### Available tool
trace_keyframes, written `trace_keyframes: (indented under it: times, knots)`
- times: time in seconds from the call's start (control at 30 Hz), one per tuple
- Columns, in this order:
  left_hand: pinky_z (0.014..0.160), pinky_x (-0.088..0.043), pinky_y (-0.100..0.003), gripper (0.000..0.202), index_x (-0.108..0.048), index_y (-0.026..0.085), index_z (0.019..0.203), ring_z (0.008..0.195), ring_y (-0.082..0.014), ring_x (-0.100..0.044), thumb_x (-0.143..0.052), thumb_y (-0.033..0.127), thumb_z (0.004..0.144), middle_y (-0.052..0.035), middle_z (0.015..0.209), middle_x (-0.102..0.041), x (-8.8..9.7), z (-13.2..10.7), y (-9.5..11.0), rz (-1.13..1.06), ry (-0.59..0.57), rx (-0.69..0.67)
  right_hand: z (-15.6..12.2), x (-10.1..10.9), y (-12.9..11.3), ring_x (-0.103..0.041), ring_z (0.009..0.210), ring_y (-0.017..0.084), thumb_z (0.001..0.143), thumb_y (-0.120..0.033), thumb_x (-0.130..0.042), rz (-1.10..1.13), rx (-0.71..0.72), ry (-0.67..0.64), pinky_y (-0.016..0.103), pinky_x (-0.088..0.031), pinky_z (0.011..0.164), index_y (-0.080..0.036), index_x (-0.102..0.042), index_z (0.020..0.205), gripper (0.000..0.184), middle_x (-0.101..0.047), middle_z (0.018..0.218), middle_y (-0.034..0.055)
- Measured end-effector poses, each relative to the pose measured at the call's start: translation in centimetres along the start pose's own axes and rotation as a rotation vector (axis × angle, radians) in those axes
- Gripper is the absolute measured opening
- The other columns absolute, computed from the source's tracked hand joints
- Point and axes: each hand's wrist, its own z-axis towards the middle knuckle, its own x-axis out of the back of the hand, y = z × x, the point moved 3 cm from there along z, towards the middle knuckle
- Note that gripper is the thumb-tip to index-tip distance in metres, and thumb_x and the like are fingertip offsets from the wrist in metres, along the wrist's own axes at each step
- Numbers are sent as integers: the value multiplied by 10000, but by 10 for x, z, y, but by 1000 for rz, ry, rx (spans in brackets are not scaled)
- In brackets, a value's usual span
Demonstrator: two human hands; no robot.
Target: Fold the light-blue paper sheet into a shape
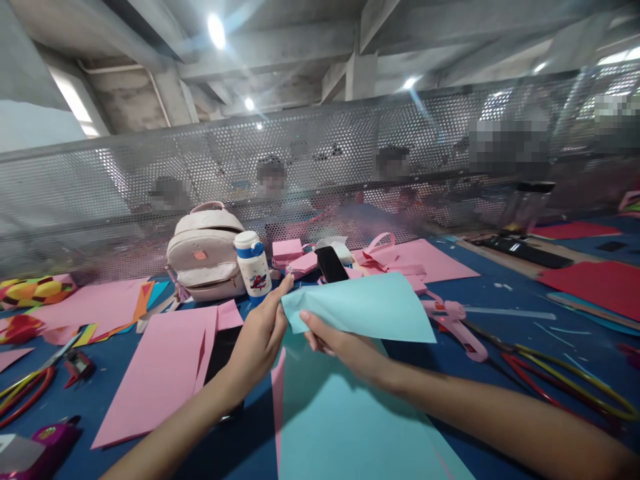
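A light blue sheet of paper (375, 303) is held up in both hands, its right side curving outward. My left hand (260, 333) is closed on the sheet's left edge, partly behind it. The thumb of my right hand (337, 341) presses on the paper's lower left part, with the fingers curled beneath. Below them, another light blue sheet (340, 427) lies over pink paper on the blue table. Right of the held sheet sits a pink glue gun (457, 327) with a glue stick sticking out. Folded pink paper (155, 373) lies left of my left hand.
A pale backpack (205, 250) and a white and blue bottle (253, 267) stand before a perforated metal screen (320, 167). A phone (331, 265) rests among pink pieces. Scissors (570, 380) lie right, more scissors (30, 387) left. People sit behind the screen.
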Motion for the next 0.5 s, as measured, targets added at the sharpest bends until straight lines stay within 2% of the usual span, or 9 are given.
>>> trace_keyframes:
  times: [0.1, 0.3, 0.5]
  knots:
    - [1167, -300, -371, 486, -366, 182, 1502, 1408, -217, -389, -281, 317, 1042, -95, 1518, -429, -1, -1, -1, -58, -3, -5, 0, -2, -2, -362, 545, 115, 936, -656, -388, 17, 73, -28, 270, -296, 567, -192, -490, 608, 577, -390, 559, -38]
    - [1180, -282, -392, 504, -375, 223, 1501, 1427, -245, -355, -285, 408, 1042, -80, 1515, -435, -4, -2, 2, -212, -19, 32, 2, -7, 1, -315, 496, 104, 912, -654, -443, 171, 74, -37, 268, -278, 539, -191, -497, 576, 575, -323, 491, -58]
    - [1216, -165, -439, 578, -332, 241, 1520, 1468, -271, -256, -273, 522, 1019, -71, 1545, -387, -9, -3, -2, -350, -4, 66, 2, -8, 2, -363, 504, 113, 901, -657, -474, 189, 94, -32, 277, -329, 560, -187, -562, 596, 568, -377, 500, -45]
